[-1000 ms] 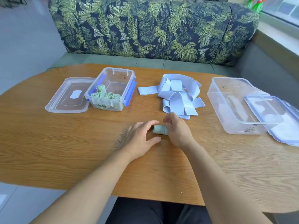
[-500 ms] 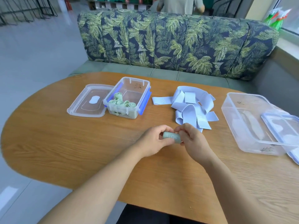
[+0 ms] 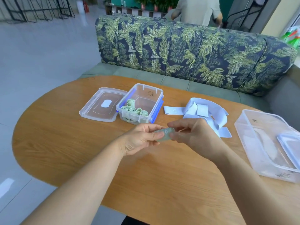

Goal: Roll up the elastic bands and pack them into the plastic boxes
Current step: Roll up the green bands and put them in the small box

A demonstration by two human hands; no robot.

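Note:
A rolled green elastic band (image 3: pixel 164 135) is held above the table between my left hand (image 3: pixel 142 139) and my right hand (image 3: pixel 193 135), each gripping one end. Behind them stands a small clear plastic box with blue clips (image 3: pixel 155 95), holding several rolled green bands (image 3: pixel 134 110) at its near end. Loose pale blue elastic bands (image 3: pixel 209 111) lie in a heap at the centre right. A larger clear plastic box (image 3: pixel 243 127) stands at the right edge, with its blue-rimmed lid (image 3: pixel 290 143) resting on it.
The small box's clear lid (image 3: pixel 103 104) lies flat to the left of it. The wooden table (image 3: pixel 65 135) has a rounded left end. A leaf-patterned sofa (image 3: pixel 194 54) runs behind it, and a person (image 3: pixel 198 8) stands beyond.
Both hands lifted the rolled green band off the table and now hold it in the air. The camera tilted upward, showing more of the sofa and room.

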